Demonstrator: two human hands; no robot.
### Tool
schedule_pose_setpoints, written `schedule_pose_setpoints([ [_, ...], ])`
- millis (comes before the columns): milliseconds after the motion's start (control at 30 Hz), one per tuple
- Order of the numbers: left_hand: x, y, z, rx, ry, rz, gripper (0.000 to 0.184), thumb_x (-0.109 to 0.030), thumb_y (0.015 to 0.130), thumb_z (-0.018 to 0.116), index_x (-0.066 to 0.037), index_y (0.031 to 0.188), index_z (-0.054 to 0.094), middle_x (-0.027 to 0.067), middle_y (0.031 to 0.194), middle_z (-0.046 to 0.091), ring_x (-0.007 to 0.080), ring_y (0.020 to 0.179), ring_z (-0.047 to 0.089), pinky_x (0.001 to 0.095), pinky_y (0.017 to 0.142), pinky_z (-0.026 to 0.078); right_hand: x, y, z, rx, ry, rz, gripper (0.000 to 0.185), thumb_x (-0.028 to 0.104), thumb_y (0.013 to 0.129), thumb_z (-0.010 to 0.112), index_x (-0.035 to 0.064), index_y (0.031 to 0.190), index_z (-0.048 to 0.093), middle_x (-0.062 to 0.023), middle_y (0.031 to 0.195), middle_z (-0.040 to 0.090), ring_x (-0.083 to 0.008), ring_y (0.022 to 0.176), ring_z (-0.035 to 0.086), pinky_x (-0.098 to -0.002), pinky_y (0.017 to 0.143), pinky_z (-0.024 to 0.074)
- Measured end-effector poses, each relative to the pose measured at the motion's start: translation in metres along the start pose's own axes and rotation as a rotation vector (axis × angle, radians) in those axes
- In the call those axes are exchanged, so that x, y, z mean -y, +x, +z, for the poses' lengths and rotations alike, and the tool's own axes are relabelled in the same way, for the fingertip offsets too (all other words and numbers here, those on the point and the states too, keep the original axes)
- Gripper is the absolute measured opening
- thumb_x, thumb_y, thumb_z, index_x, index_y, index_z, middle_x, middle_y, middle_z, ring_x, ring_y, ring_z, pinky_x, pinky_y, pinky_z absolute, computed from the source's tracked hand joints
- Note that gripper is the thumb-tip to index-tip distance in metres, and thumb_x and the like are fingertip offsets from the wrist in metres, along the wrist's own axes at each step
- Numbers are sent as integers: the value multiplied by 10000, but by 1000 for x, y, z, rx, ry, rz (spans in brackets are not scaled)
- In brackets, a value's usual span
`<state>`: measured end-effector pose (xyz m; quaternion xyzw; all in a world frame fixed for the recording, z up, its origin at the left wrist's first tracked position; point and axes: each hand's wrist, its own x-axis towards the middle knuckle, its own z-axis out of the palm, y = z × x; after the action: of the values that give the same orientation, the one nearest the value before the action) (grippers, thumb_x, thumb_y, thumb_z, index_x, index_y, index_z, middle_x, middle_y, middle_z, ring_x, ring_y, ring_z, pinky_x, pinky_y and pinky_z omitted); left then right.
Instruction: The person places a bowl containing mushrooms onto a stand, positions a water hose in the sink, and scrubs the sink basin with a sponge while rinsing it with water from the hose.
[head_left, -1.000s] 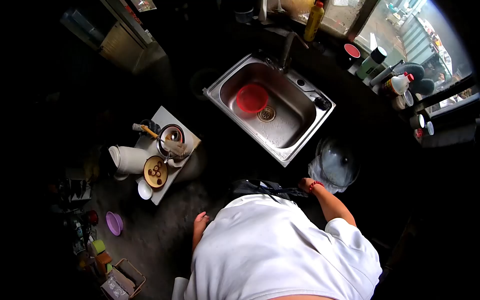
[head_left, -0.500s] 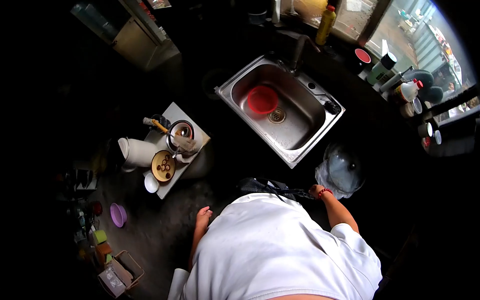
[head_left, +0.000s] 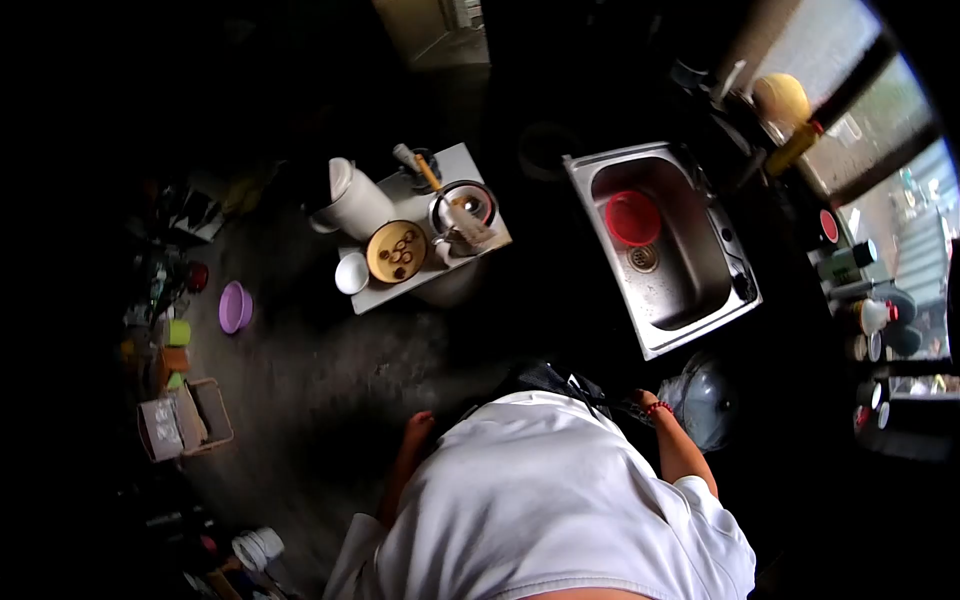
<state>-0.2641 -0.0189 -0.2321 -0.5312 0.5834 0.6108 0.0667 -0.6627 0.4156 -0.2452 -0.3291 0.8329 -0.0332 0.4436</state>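
Note:
My right hand (head_left: 646,401), with a red bead bracelet (head_left: 658,408) at the wrist, is closed at the right of my waist. A dark strip of cloth (head_left: 622,404) runs from my front into its fingers. Just beyond that hand lies a round, clear lid (head_left: 708,402) with a dark knob, with clear plastic beside it. My left hand (head_left: 420,426) hangs at my left side above the dark floor, touching nothing that I can see. It is dim and blurred, so its fingers cannot be made out.
Ahead right is a steel sink (head_left: 652,338) with a red basin (head_left: 632,218). A small table (head_left: 372,298) at left bears a white jug (head_left: 362,205), a yellow bowl (head_left: 397,252), a white bowl (head_left: 352,273) and a pot. A purple basin (head_left: 235,307) stands on the floor. Bottles line the windowsill.
My view has turned left, so sink and small table appear further right. My left hand has dropped slightly lower in view; the right remains closed beside the lid.

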Motion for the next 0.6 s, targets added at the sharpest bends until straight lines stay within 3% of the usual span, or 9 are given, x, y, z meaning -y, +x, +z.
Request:
schedule_pose_setpoints([
  [33,9,-4,-3,-27,39,30,381,-123,821,620,-15,1181,562,70,1043,627,169,933,580,307,841,457,9,2,-5,45,-108,-87,230,116,786,544,48,959,679,-161,1017,658,-307,946,642,-392,787,536],
  [100,27,-13,-12,-48,69,16,386,-131,819,623,-11,1181,563,82,1051,627,173,940,583,314,848,457,28,2,-15,102,46,64,225,114,783,543,50,945,685,-151,1008,663,-295,959,641,-385,783,537],
  [200,59,-19,-22,-62,-26,-22,399,-147,818,627,-5,1186,562,102,1061,627,181,946,587,328,850,460,48,8,-24,91,-102,-109,212,121,782,554,56,933,687,-137,981,671,-290,932,646,-371,771,540],
  [300,66,-29,-31,-51,-56,-50,412,-156,818,628,2,1192,559,113,1063,626,187,930,593,336,828,470,51,30,-13,148,-516,-261,193,142,781,572,51,906,689,-130,941,677,-287,890,651,-363,756,542],
  [400,65,-32,-36,-74,67,-67,401,-151,818,632,12,1178,564,109,1045,628,193,870,605,341,771,488,18,62,14,19,-40,-96,241,276,803,537,78,783,673,-143,804,663,-290,753,644,-389,639,514],
  [467,61,-29,-37,-98,89,-84,386,-143,819,634,18,1164,570,104,1027,630,197,825,612,344,729,500,37,53,4,-65,-447,-434,244,274,815,532,84,743,666,-115,760,664,-253,680,647,-357,561,509],
  [500,54,-27,-39,-111,9,-76,372,-129,816,638,23,1151,576,102,987,636,195,770,612,339,682,504,41,46,-1,-63,-450,-434,244,274,815,532,84,743,666,-115,760,664,-253,680,647,-357,561,509],
  [567,38,-21,-39,-120,-69,-64,359,-115,814,642,28,1137,581,99,947,641,193,715,612,334,634,507,44,37,-4,153,563,135,221,251,825,533,96,729,658,-80,696,654,-206,595,633,-314,502,493],
  [600,30,-17,-37,-148,-94,-62,346,-100,811,642,25,1128,583,96,903,641,186,681,608,327,595,502,45,41,-2,182,333,142,187,225,832,536,108,748,654,-39,635,620,-160,528,590,-293,463,445],
])
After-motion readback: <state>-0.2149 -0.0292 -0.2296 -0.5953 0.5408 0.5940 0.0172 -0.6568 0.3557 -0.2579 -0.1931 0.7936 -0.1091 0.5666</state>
